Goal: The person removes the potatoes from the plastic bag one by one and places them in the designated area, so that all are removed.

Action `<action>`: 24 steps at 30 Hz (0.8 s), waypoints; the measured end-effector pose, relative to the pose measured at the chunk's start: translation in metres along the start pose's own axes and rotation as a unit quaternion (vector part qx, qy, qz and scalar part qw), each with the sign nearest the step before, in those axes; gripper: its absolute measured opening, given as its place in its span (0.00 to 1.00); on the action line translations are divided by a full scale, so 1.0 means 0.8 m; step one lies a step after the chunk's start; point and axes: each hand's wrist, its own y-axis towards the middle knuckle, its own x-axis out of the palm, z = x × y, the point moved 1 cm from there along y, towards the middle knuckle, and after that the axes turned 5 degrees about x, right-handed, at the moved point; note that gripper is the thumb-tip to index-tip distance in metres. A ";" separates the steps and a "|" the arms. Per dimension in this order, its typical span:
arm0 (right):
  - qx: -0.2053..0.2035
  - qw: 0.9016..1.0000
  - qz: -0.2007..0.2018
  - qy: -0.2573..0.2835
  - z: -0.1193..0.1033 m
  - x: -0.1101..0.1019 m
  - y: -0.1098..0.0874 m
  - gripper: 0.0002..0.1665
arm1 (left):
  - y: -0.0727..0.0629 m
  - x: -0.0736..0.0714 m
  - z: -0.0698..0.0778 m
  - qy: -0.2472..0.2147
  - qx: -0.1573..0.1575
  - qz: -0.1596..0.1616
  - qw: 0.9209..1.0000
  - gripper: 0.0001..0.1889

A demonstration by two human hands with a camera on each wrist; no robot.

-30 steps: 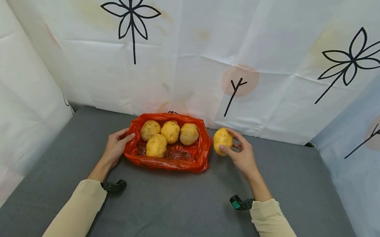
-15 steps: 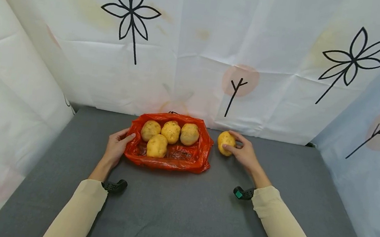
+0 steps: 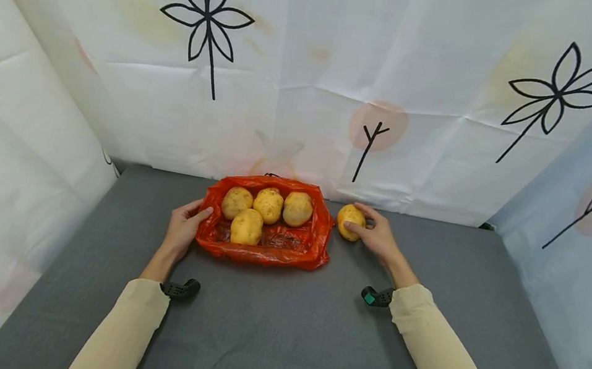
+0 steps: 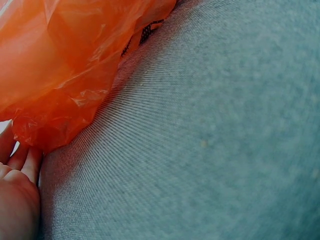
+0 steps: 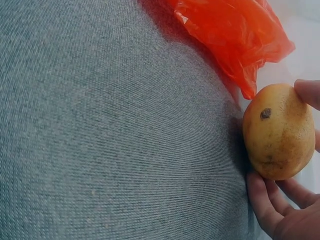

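A red plastic bag [image 3: 264,256] lies with its mouth open and its rim rolled out, holding several potatoes [image 3: 247,226]. At its left side my left hand [image 3: 181,229] holds the edge, thumb over the rim and fingers outside; the left wrist view shows those fingertips [image 4: 32,160] against the plastic. Just right of the bag, my right hand [image 3: 379,236] grips another potato [image 3: 350,222] between thumb and fingers. That potato [image 5: 280,132] has a dark spot, and sits at or very near the table surface; whether it touches the bag's right edge I cannot tell.
A grey cloth [image 3: 276,331] covers the table. White printed curtains [image 3: 313,56] close off the back and both sides, with the back one just behind the bag. Black wrist cameras [image 3: 378,296] sit on both wrists.
My right hand has lowered the potato toward the table beside the bag, first drifting right, then slightly back toward the bag. The left hand and the potatoes inside stay put.
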 end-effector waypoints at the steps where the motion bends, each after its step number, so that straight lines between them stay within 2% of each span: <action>1: -0.001 1.000 -0.001 0.000 0.001 0.000 0.000 0.40 | 0.000 0.000 0.000 0.001 0.000 0.000 1.000 0.24; 13: -0.008 1.000 -0.017 0.004 -0.002 0.001 -0.004 0.42 | 0.000 0.002 -0.003 -0.001 0.003 0.002 1.000 0.23; 18: -0.003 1.000 -0.006 0.004 -0.004 -0.002 -0.006 0.43 | -0.002 0.001 -0.001 -0.002 0.001 -0.002 1.000 0.24; 24: 0.001 1.000 -0.009 -0.001 -0.028 -0.007 -0.019 0.40 | -0.002 0.001 0.001 -0.006 0.001 -0.002 1.000 0.24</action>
